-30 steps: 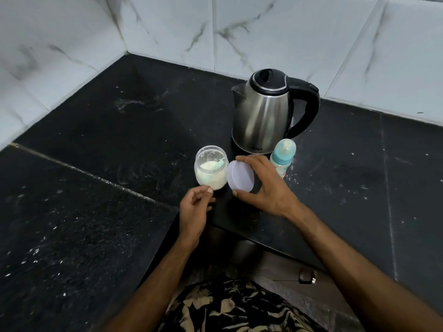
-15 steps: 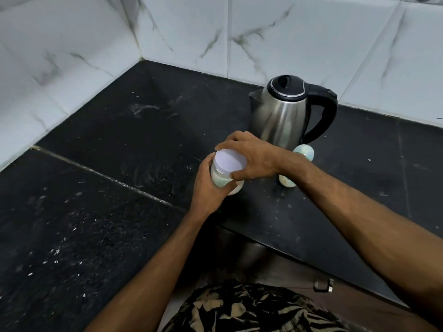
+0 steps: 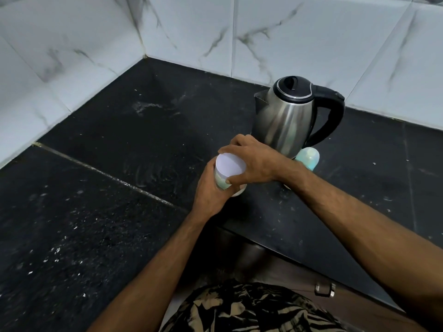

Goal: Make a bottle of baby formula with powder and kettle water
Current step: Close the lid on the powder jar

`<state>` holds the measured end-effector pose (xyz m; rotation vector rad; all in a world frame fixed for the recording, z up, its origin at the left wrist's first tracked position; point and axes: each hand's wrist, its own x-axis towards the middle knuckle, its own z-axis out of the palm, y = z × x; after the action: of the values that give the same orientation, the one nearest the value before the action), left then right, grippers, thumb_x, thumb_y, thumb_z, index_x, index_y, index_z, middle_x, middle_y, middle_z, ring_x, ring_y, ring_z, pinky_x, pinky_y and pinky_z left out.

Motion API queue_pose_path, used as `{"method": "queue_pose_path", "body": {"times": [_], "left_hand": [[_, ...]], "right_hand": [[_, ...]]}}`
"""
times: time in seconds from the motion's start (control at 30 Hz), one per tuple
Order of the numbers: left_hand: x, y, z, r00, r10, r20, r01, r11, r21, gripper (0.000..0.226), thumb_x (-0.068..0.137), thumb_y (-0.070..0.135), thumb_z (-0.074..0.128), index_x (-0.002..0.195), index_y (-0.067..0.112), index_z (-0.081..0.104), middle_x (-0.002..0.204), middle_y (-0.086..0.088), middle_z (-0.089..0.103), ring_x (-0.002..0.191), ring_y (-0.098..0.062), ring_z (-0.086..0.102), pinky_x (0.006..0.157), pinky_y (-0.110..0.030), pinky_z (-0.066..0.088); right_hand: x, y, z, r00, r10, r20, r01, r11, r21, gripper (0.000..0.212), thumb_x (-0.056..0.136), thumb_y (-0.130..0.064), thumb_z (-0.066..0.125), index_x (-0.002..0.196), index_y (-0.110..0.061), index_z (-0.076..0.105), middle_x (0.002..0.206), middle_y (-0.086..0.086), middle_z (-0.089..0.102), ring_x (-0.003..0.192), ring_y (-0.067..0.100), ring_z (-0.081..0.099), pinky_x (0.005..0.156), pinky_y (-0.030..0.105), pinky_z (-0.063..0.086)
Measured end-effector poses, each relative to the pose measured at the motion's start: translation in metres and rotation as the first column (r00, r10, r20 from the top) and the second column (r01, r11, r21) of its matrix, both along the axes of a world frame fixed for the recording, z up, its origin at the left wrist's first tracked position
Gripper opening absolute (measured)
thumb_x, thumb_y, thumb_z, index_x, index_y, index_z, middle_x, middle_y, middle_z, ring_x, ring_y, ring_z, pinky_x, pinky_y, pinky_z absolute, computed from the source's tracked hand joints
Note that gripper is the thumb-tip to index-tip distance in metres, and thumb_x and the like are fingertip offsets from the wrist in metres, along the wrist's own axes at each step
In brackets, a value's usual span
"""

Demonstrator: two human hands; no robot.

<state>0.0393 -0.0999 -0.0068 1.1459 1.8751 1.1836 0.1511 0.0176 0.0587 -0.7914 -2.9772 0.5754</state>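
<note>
Powder jar (image 3: 221,182) is found just below the centre of the frame, on the black counter (image 3: 119,212) near its front edge. It is gripped round its body by the left hand (image 3: 208,188), while the right hand (image 3: 251,161) is curled over the white lid (image 3: 230,167), fingers and thumb set at the rim. The step in hand is judged to be the closing or turning of the lid on the jar. The next move is judged to call for a firm twist, with the jar held steady beneath. The jar is small and pale, with its contents mostly hidden by the hands. The baby bottle (image 3: 308,159) is seen just right of the hands, partly hidden behind the right wrist, below the steel kettle (image 3: 285,121).
</note>
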Motion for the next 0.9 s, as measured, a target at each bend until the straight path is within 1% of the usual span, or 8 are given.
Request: {"method": "queue_pose_path", "body": {"times": [0.1,0.27,0.4,0.5,0.57,0.73,0.8,0.9], "left_hand": [[0.000,-0.002,0.000,1.000,0.022,0.003,-0.022,1.000,0.022,0.085,0.069,0.027,0.089,0.141,0.019,0.043,0.134,-0.002,0.056,0.123,-0.018,0.055,0.104,-0.045,0.046],[0.001,-0.007,-0.001,0.999,0.032,0.011,-0.032,0.999,0.022,0.099,0.059,0.056,0.080,0.144,0.025,0.039,0.138,0.004,0.053,0.125,-0.014,0.053,0.103,-0.043,0.048],[0.002,-0.007,0.001,1.000,0.029,0.011,-0.030,0.999,0.015,0.091,0.067,0.042,0.085,0.144,0.023,0.040,0.138,0.003,0.053,0.125,-0.013,0.053,0.104,-0.042,0.047],[0.003,-0.005,0.002,0.999,0.027,0.024,-0.027,1.000,-0.001,0.090,0.072,0.027,0.087,0.147,0.018,0.037,0.143,-0.001,0.050,0.130,-0.016,0.049,0.108,-0.043,0.042],[0.003,-0.005,0.000,0.999,0.030,0.024,-0.030,1.000,0.007,0.090,0.072,0.027,0.087,0.147,0.020,0.037,0.143,0.000,0.050,0.130,-0.015,0.049,0.109,-0.043,0.043],[0.002,-0.007,-0.004,0.999,0.045,0.012,-0.045,0.999,0.016,0.091,0.069,0.036,0.087,0.145,0.024,0.038,0.139,0.004,0.053,0.125,-0.014,0.052,0.103,-0.044,0.047],[0.002,-0.007,-0.004,0.999,0.039,0.018,-0.039,0.999,0.025,0.090,0.068,0.039,0.086,0.143,0.024,0.039,0.138,0.006,0.053,0.124,-0.012,0.052,0.103,-0.039,0.048],[0.002,-0.008,-0.004,0.999,0.030,0.030,-0.031,0.999,0.035,0.084,0.072,0.028,0.087,0.141,0.025,0.039,0.133,0.010,0.052,0.120,-0.006,0.052,0.098,-0.023,0.046]], "right_hand": [[0.002,-0.002,0.002,0.998,-0.065,0.027,0.064,0.997,0.044,0.085,0.072,-0.066,0.073,0.143,-0.031,0.043,0.128,-0.004,0.045,0.118,0.016,0.043,0.096,0.033,0.046],[0.011,-0.001,0.003,0.984,-0.168,-0.055,0.175,0.972,0.154,0.076,0.073,-0.077,0.061,0.128,-0.025,0.054,0.117,-0.003,0.053,0.108,0.016,0.051,0.084,0.031,0.046],[0.008,0.002,0.005,0.995,-0.022,-0.097,0.017,0.998,-0.055,0.073,0.082,-0.058,0.067,0.143,-0.024,0.044,0.143,0.001,0.045,0.129,0.020,0.044,0.107,0.040,0.042],[0.001,-0.003,0.003,0.997,0.077,-0.022,-0.079,0.990,-0.117,0.071,0.084,-0.040,0.071,0.146,-0.024,0.041,0.149,0.000,0.042,0.135,0.021,0.041,0.111,0.041,0.038],[-0.001,-0.006,0.002,0.999,0.043,-0.004,-0.043,0.997,-0.063,0.070,0.085,-0.041,0.070,0.147,-0.024,0.040,0.148,0.000,0.042,0.133,0.021,0.042,0.109,0.040,0.040],[0.004,-0.015,0.007,0.993,-0.109,0.036,0.099,0.972,0.212,0.078,0.083,-0.065,0.061,0.146,-0.026,0.039,0.132,0.002,0.049,0.121,0.023,0.049,0.094,0.037,0.044],[0.006,-0.014,0.008,0.996,-0.089,0.013,0.085,0.982,0.166,0.077,0.083,-0.062,0.064,0.146,-0.026,0.039,0.135,0.002,0.047,0.123,0.023,0.047,0.098,0.037,0.044],[0.006,-0.012,0.008,0.999,0.036,-0.001,-0.036,0.997,-0.066,0.076,0.083,-0.038,0.071,0.149,-0.024,0.037,0.150,0.002,0.037,0.136,0.023,0.037,0.110,0.040,0.038]]}}
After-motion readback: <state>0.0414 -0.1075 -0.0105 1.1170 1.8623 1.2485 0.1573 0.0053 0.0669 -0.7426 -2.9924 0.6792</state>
